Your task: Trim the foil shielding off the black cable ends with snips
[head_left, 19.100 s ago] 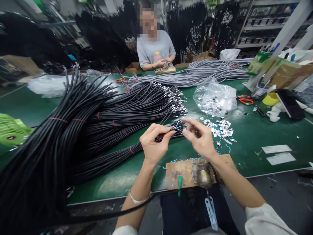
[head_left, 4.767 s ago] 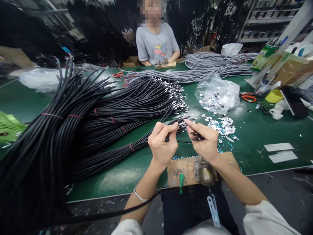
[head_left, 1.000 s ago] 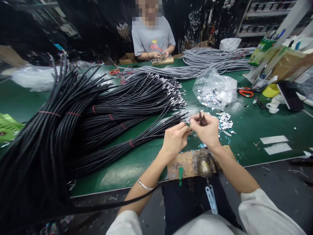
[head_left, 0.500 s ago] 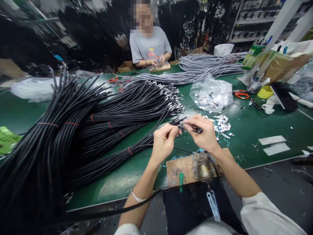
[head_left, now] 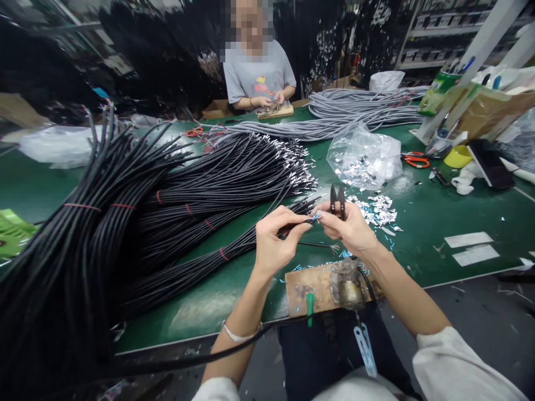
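One tight pinch: the left hand has a cable clamped; the right hand curls round upright snips, seemingly nipping the blue wires too, though that's small to see. Below sits the board; beyond, black bundles left, white scraps right, on the green table.

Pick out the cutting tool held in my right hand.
The black two-bladed snips, blades up in your right hand. The orange-handled scissors beside the clear plastic bag and the orange-handled tool at the back lie on the green table.
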`<state>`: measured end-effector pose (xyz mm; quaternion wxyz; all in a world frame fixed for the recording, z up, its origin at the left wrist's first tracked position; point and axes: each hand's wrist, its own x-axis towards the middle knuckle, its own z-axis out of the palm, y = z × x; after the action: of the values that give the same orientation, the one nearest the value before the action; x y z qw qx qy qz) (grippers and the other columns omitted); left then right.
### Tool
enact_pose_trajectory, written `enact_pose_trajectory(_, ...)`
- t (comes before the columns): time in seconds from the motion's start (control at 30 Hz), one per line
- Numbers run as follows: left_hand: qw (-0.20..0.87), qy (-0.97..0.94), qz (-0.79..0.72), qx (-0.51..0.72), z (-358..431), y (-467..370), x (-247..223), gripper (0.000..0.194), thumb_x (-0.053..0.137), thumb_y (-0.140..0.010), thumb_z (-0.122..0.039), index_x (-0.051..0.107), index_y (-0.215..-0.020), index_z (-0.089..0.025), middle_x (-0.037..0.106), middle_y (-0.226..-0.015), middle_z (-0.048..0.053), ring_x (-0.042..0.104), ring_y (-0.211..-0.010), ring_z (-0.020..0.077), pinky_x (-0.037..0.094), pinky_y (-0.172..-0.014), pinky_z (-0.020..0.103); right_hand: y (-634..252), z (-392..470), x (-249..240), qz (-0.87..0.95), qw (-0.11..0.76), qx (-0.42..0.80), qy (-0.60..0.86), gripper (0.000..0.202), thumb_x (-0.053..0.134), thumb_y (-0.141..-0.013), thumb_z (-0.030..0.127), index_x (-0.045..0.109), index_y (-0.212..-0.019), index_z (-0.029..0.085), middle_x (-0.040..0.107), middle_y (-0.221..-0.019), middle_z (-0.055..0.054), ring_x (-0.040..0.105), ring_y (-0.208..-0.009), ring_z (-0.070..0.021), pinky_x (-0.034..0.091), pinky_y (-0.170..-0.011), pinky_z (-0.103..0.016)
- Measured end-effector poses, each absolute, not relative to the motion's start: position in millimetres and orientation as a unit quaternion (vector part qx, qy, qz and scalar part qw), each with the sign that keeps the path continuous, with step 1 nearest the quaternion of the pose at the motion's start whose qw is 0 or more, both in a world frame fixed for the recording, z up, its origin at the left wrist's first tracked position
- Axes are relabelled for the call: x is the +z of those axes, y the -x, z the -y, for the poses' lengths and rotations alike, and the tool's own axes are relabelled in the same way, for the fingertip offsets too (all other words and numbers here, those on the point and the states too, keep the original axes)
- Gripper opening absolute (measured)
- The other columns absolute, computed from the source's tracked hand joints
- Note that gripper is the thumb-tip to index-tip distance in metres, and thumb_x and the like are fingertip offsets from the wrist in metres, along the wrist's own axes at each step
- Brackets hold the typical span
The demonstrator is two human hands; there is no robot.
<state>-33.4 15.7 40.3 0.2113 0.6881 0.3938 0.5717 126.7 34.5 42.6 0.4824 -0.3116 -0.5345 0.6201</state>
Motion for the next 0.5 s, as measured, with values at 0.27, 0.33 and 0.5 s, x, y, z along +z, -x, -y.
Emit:
enact_pose_trajectory(0.27,0.074,-0.687,-0.415,0.592,-12,29,42,0.01,0.07,-0.073,-0.011,0.07,-0.08,-0.017,0.062,-0.067,-0.001,0.052,-0.059,0.0075,0.04,-0.051,0.019,-126,-25,54,0.633,0.553,0.388,0.377,0.018,0.064,-0.079,0.031,0.072,-0.084,0.016,0.063,-0.072,-0.002,0.049,-0.056,-0.0077,0.038,-0.049,-0.022)
enact_pose_trajectory(0.33,0.047,-0.689,-0.416,0.592,-12,28,40,0.012,0.07,-0.073,-0.009,0.07,-0.081,-0.017,0.061,-0.068,-0.002,0.052,-0.059,0.0069,0.04,-0.051,0.018,-125,-24,54,0.646,0.554,0.352,0.39,0.016,0.063,-0.079,0.028,0.072,-0.083,0.015,0.065,-0.074,-0.003,0.052,-0.06,-0.0092,0.04,-0.052,-0.023)
enact_pose_trajectory(0.5,-0.037,-0.682,-0.418,0.599,-10,21,33,0.014,0.07,-0.072,-0.007,0.069,-0.082,-0.016,0.06,-0.067,-0.002,0.052,-0.057,0.0063,0.041,-0.051,0.018,-123,-23,51,0.651,0.553,0.307,0.419,0.014,0.061,-0.079,0.024,0.07,-0.077,0.014,0.061,-0.063,0.0,0.047,-0.051,-0.008,0.037,-0.047,-0.022)
